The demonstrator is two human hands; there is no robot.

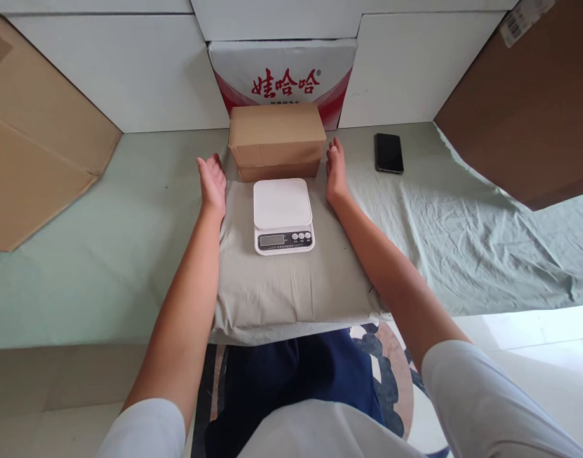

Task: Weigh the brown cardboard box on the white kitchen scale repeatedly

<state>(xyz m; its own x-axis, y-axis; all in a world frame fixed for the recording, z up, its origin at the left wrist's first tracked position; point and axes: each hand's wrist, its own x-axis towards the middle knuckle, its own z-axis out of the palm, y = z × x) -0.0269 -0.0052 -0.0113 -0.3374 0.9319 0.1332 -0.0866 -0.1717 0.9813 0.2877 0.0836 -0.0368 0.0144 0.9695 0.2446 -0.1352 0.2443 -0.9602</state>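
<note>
1. Person at a cloth-covered desk (95, 273), both arms stretched forward, from where I stand; white sleeves, dark blue trousers (295, 369).
2. Left hand (212, 186): open, bare, thumb spread from the fingers, fingers a bit bent. Just beside the left end of the small box, holding nothing.
3. Right hand (336, 170): open too, nothing gripped, fingers pointing away from the person. Just beside the right end of the small box; I can't tell if a fingertip touches it.
4. White scale (282, 203): flat on the desk, between the two forearms, in front of the small box. Display (272, 240) and round buttons (301, 236) face the person; any reading is too small to make out.
5. Small box (276, 137): plain brown cardboard, right behind the scale, between the hands, long side toward the person.
6. White-and-red carton (284, 57) with red lettering, behind the small box.
7. Black phone (389, 152) lies flat, right of the right hand, apart from it.
8. Large brown cardboard (38, 127) far left; large brown box (520, 114) far right, barcode label (514, 28) near its top.
</note>
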